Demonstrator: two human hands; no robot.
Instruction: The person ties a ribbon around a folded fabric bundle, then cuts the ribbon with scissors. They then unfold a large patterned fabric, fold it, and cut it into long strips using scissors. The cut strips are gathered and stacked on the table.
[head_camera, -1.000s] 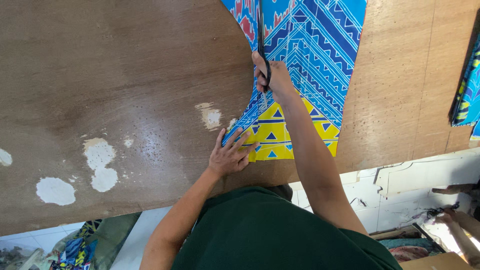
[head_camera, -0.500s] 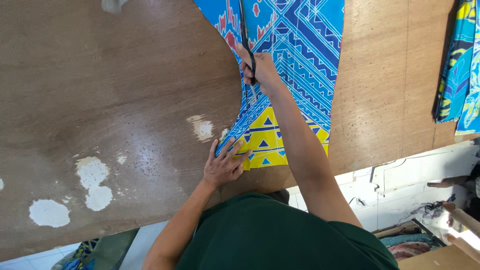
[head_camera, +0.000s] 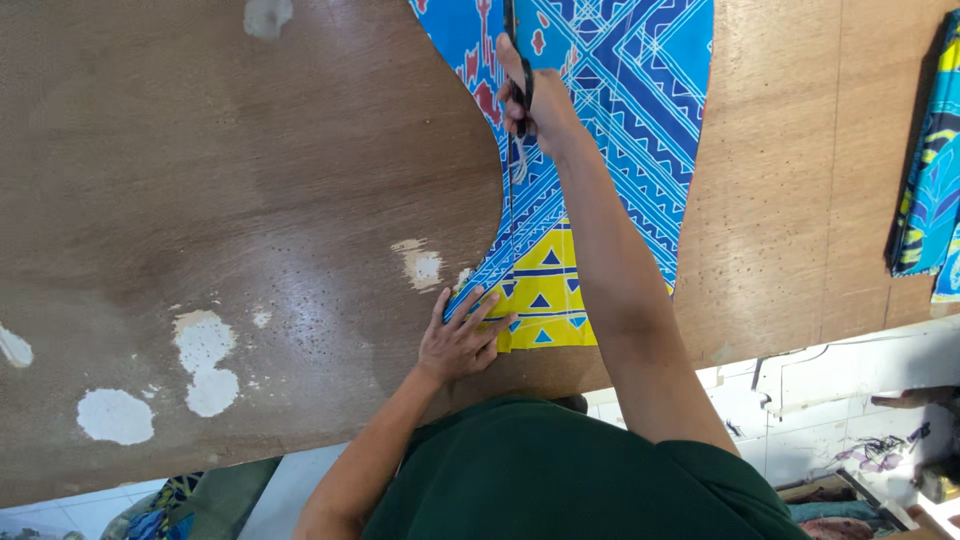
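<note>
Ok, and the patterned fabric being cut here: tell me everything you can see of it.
The patterned fabric lies flat on the brown wooden table. It is mostly blue with white geometric lines and some red motifs, with a yellow band of blue triangles at the near end. Its left edge curves inward; the right edge runs straight. The left hand presses its near left corner flat. The right hand rests on it farther up, holding black-handled scissors. It looks like thin printed cloth.

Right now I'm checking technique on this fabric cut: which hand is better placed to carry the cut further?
The right hand: it grips the scissors on the patterned fabric, while the left hand lies flat, pinning the near edge.
</note>
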